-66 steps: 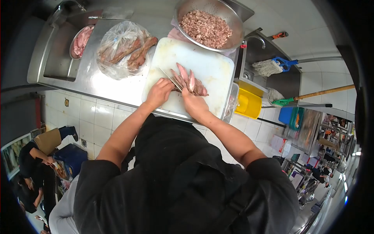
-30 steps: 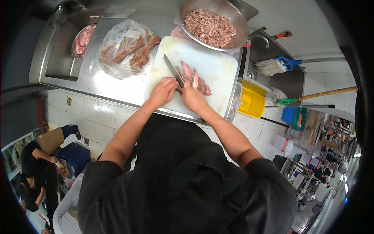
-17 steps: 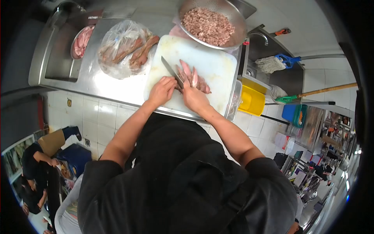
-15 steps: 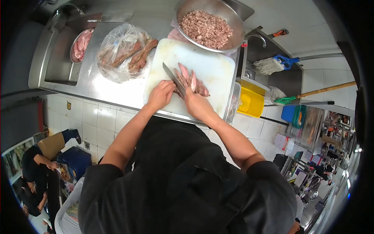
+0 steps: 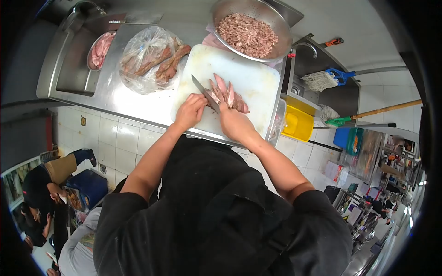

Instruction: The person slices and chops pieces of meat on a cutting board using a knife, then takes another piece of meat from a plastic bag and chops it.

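My right hand (image 5: 235,124) is closed round the handle of a kitchen knife (image 5: 200,86), its blade slanting up and left across the cutting board. Strips of reddish-brown meat (image 5: 238,102) lie beside the blade, some with pink cut faces. On the knife's other side my left hand (image 5: 190,112) rests with curled fingers, the tips pressed on the end of the meat close to the blade. Those fingertips partly hide what they hold. Under everything is the white cutting board (image 5: 260,83), near the counter's front edge.
Behind the board stands a perforated metal bowl (image 5: 284,34) of chopped meat. A clear plastic bag (image 5: 133,50) with long meat pieces lies left, and a sink (image 5: 69,76) holds a bowl of pink meat. At right are a yellow bin (image 5: 306,122) and a mop head (image 5: 317,80). Other people are lower left.
The view has shifted slightly, so the counter appears a little further right. Both hands, the knife and the meat keep nearly the same arrangement.
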Demonstrator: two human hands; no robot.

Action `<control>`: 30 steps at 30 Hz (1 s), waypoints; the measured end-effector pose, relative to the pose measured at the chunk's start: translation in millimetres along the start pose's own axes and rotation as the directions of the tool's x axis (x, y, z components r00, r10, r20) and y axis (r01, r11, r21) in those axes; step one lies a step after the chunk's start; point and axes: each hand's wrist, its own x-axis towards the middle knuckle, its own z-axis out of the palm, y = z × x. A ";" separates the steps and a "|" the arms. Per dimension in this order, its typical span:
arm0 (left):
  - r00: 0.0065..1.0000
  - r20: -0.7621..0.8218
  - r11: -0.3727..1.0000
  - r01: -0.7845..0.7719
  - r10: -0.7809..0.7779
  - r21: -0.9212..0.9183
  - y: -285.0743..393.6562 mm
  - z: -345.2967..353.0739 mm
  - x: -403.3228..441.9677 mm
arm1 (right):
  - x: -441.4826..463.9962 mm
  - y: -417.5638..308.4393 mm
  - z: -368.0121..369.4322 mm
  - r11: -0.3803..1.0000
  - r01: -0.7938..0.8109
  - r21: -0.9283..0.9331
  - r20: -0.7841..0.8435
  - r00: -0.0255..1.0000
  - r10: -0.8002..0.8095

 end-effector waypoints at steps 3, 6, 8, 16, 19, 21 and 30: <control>1.000 -0.001 1.000 -0.004 0.004 0.003 0.5 1.2 -0.2 | -14.2 9.7 15.6 0.999 0.029 -0.016 -0.057 0.998 -0.030; 1.000 0.029 1.000 -0.010 0.011 -0.028 -7.2 0.3 -1.2 | 28.7 12.4 43.2 0.995 0.093 -0.041 -0.146 0.984 -0.098; 1.000 0.013 1.000 0.000 0.001 -0.024 -6.6 0.8 -4.1 | 35.2 14.5 36.4 0.998 0.068 -0.007 -0.079 0.995 -0.069; 0.999 -0.018 0.999 0.029 -0.030 -0.032 -9.2 4.3 -6.2 | 31.2 5.9 44.3 0.999 0.024 0.034 -0.095 0.995 -0.021; 1.000 -0.009 1.000 0.017 -0.017 -0.025 -8.5 2.7 -5.3 | 37.6 10.6 41.3 0.992 0.070 0.101 -0.167 0.985 -0.053; 0.995 -0.056 0.995 0.077 -0.081 -0.062 -5.4 1.9 0.6 | 27.0 28.7 26.8 0.981 0.044 0.188 -0.115 0.993 -0.022; 0.982 0.186 0.974 -0.034 -0.008 0.223 8.7 -1.0 35.4 | -54.1 73.3 54.8 0.986 -0.143 0.081 -0.436 0.885 0.164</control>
